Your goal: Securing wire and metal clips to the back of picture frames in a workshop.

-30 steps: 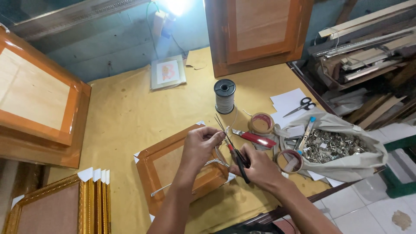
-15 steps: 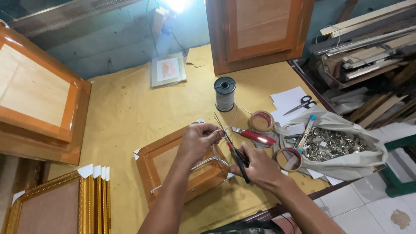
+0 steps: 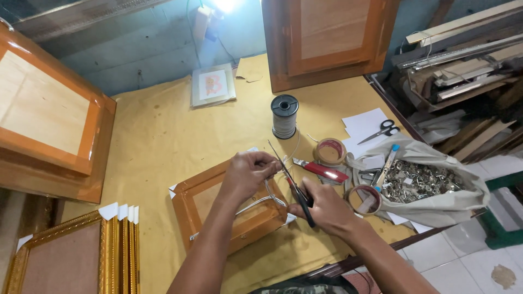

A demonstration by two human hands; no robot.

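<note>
At the near edge of the yellow-covered table [image 3: 158, 136], the person's right hand [image 3: 325, 209] is closed around the black handles of a pair of long-bladed scissors [image 3: 290, 182], blades pointing up and away. Just to its left, the left hand [image 3: 248, 174] has its fingers curled shut, pinching a length of white cord [image 3: 266, 200] that loops down over the wooden frame [image 3: 218, 215]. This small orange-brown frame lies flat under both hands, with white corner protectors on it.

At the near left, gold frames [image 3: 76, 256] stand stacked on edge with white paper corners. Right of the hands lie a red utility knife [image 3: 321, 170], two tape rolls [image 3: 329, 151], and a cloth bag of metal hangers [image 3: 422, 185].

Farther back, a spool of cord [image 3: 284, 116] stands upright near the table centre, its cord leading toward the hands. A second pair of scissors [image 3: 381, 130] rests on white paper sheets [image 3: 365, 121]. A small framed picture [image 3: 212, 85] lies at the far edge, and large wooden frames [image 3: 49, 125] lean at left and against the rear wall.
</note>
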